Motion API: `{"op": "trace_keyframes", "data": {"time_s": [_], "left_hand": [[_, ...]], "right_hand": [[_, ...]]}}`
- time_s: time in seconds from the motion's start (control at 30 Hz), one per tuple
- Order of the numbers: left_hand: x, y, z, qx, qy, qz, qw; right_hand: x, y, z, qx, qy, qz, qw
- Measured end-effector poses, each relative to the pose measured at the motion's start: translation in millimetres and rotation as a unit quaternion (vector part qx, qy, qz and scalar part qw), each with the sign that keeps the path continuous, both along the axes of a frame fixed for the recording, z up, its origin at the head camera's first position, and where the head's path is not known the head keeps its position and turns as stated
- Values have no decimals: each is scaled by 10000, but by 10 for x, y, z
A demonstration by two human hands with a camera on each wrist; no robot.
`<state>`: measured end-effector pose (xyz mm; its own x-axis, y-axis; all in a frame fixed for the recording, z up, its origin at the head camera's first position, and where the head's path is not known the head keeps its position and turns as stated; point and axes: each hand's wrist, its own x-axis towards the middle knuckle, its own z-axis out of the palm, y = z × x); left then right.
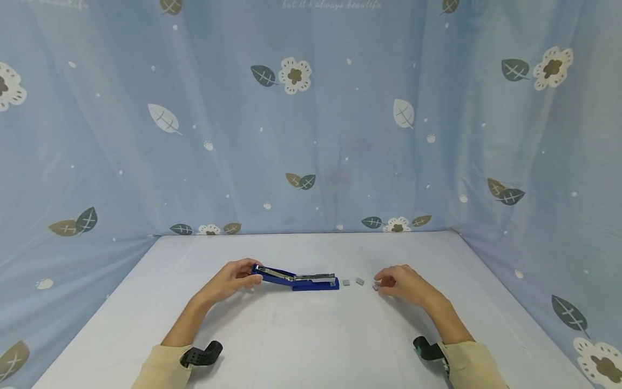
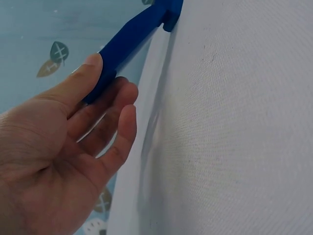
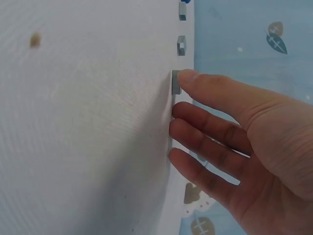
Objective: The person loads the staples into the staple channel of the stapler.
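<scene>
A blue stapler (image 1: 315, 287) lies opened out on the white table, its metal magazine (image 1: 315, 277) showing. My left hand (image 1: 235, 279) pinches the end of its raised, swung-back top arm (image 2: 129, 44) between thumb and fingers, while the stapler's other end rests on the table. On the right, my right hand (image 1: 405, 284) has its thumb and forefinger at a small grey staple strip (image 3: 176, 82); the thumb (image 3: 195, 81) presses on it and the forefinger is largely hidden. Two more staple strips (image 1: 346, 282) lie in a row between that hand and the stapler.
The white table (image 1: 311, 335) runs back to a blue leaf-and-flower curtain (image 1: 311, 135), which also hangs at both sides. A black wrist strap mount (image 1: 201, 354) sits on the left wrist, another mount (image 1: 427, 348) on the right, over beige sleeves.
</scene>
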<state>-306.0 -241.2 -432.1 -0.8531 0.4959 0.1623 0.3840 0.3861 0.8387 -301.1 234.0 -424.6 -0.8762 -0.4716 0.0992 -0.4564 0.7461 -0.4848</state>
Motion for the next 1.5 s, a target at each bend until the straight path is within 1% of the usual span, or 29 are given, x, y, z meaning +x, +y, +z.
{"op": "trace_keyframes", "data": {"time_s": [0.2, 0.43, 0.67, 0.87, 1.1, 1.23, 1.3, 1.5], "left_hand": [[-2, -7, 2, -26, -72, -50, 10000], [-11, -5, -4, -24, -39, -24, 10000], [-11, -13, 9, -109, -101, -8, 9999], [-10, -18, 16, -57, -88, 35, 9999], [-24, 24, 11, 19, -139, -7, 9999], [-40, 30, -4, 17, -137, 30, 9999], [-44, 30, -10, 33, -145, 50, 9999], [-24, 16, -10, 57, -160, 96, 9998]], "right_hand": [[21, -37, 3, 112, -20, -203, 9997], [11, -46, -8, 99, -82, -374, 9992], [25, -54, 12, 91, -58, -339, 9994], [16, -82, 25, 111, -13, -296, 9995], [11, -69, 9, 217, -7, -483, 9986], [10, -56, -2, 225, 74, -395, 9989], [9, -60, -7, 213, 76, -415, 9989], [4, -89, -9, 231, 145, -375, 9989]]}}
